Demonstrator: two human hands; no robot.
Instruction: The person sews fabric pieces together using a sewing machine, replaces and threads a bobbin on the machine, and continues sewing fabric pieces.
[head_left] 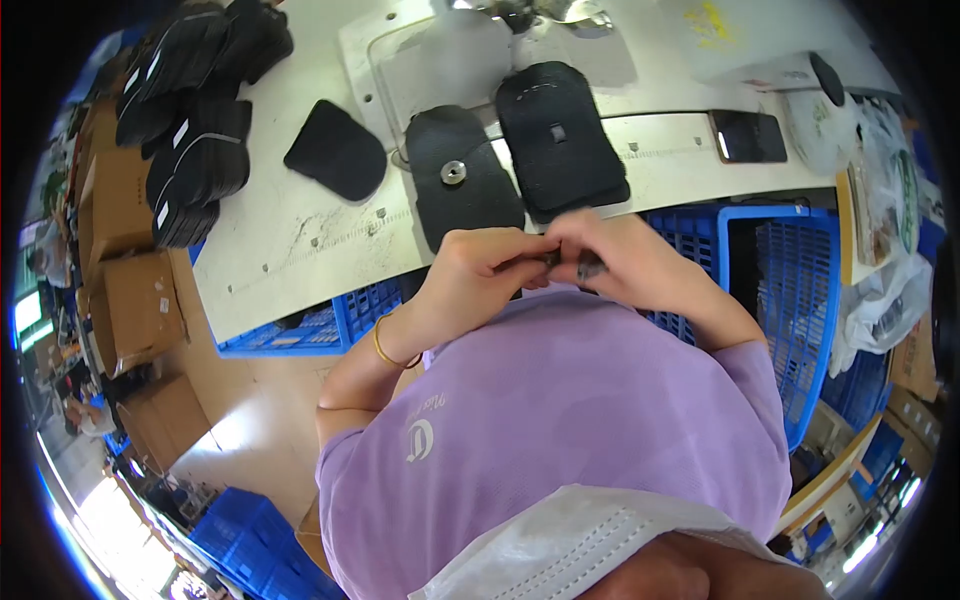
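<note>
My left hand (478,272), with a yellow band on its wrist, and my right hand (632,262) meet at the table's front edge, close to my chest. Both are closed in a pinch around something small and dark between the fingertips, too hidden to name. Just beyond them lies a black rounded pad (440,130) with a round metal bobbin-like piece (453,173) on it. To its right is a stack of black pads (565,110) with a small grey square on top. Another black piece (338,150) lies apart on the left.
Bundled black pieces (205,155) are piled at the table's left end. A phone (748,137) lies on the right of the white table (330,260). Blue crates (795,300) stand below the front edge, and cardboard boxes (140,310) on the left.
</note>
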